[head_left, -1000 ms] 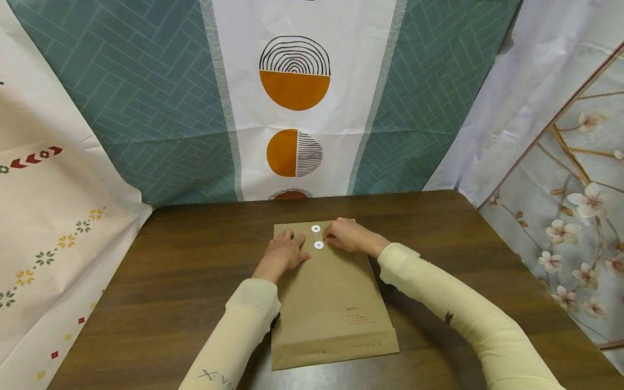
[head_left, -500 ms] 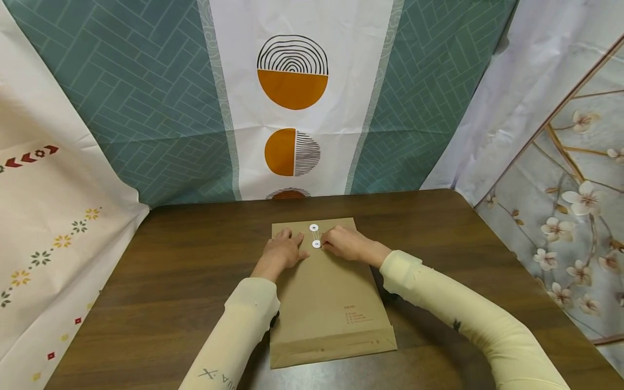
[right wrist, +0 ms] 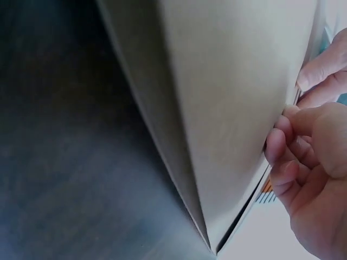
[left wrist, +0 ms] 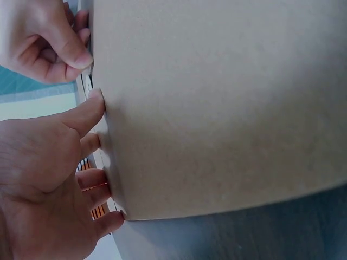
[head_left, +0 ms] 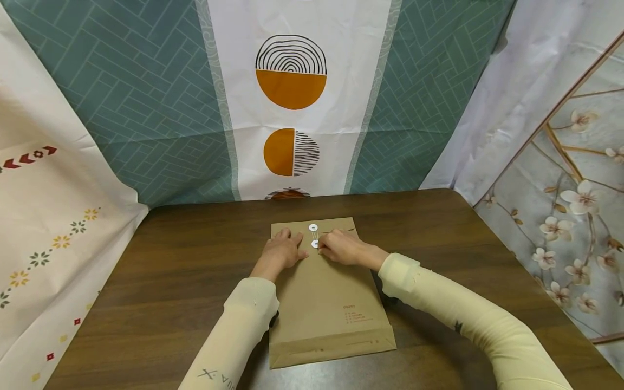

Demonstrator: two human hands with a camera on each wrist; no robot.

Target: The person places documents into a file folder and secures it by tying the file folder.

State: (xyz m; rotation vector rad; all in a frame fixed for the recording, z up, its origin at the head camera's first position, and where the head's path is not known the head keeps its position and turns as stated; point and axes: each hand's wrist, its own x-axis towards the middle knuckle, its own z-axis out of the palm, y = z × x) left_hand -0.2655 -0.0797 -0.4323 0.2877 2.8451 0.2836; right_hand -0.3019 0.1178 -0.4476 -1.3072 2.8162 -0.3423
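Observation:
A brown kraft paper document envelope (head_left: 331,292) lies on the table, its flap end away from me. Two white round buttons, an upper one (head_left: 313,227) and a lower one (head_left: 314,244), sit near that end with thin string (head_left: 314,235) running between them. My left hand (head_left: 281,251) rests with spread fingers on the envelope left of the buttons. In the left wrist view its thumb (left wrist: 89,111) touches the paper. Beside the lower button, my right hand (head_left: 343,247) pinches the string between thumb and fingertips, partly covering that button. The pinched end is hidden by the fingers.
The dark wooden table (head_left: 195,249) extends around the envelope. A green and white patterned curtain (head_left: 185,97) hangs behind its far edge. Floral cloths hang along the left (head_left: 63,179) and right (head_left: 551,206) sides.
My right hand has moved a little down and left, from beside the gap between the buttons to the lower button's right edge. The left hand stays in place on the envelope.

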